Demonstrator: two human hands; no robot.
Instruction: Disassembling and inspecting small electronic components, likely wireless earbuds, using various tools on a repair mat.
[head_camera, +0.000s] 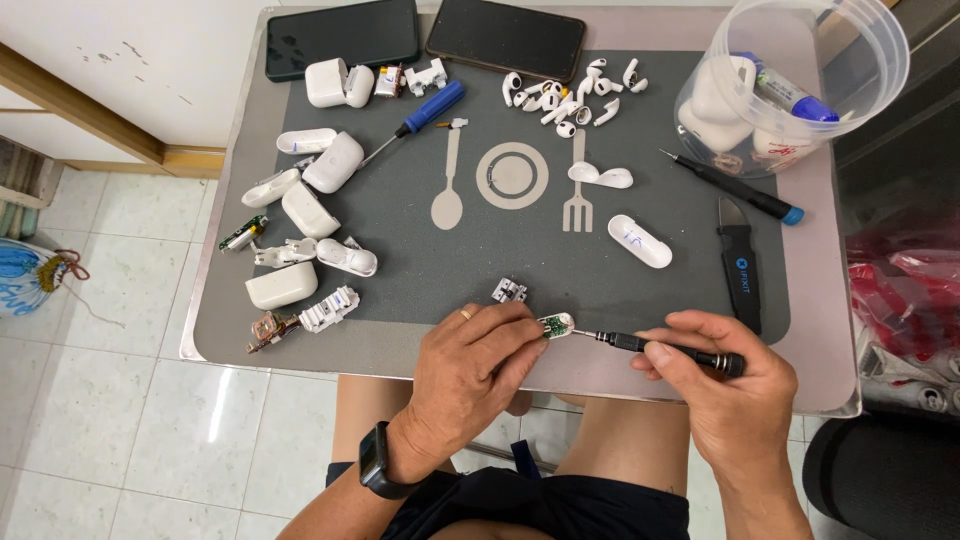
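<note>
Hands meet at the lower middle of the frame, over the near edge of a grey mat (420, 270). The left hand (470, 370), with a ring on one finger and a dark watch on the wrist, pinches a small white part with a green circuit board (555, 324) between fingertips and thumb. The right hand (725, 385) is closed around a thin black screwdriver (665, 348), whose tip touches that part.

At the upper right stands a clear round plastic tub (880, 60) holding white cases and a marker with a blue cap; its contents blur behind the wall. Below it lie a second black screwdriver with a blue end (735, 188) and a black pry tool (740, 265) bearing a small blue round logo. A white oval case (640, 241) with a faint blue scribble lies just left of them.

Two dark phones (505, 38) lie face up along the top edge. Loose white earbuds (575, 95) are scattered beneath them, and a blue-handled screwdriver (425, 112) lies to their left. Opened white charging cases (320, 180) and small boards fill the left side.

The mat, printed with a pale spoon, plate and fork, covers a grey table (830, 300). Pale floor tiles show at the lower left. Red bags at the right edge are cut off and hard to make out.
</note>
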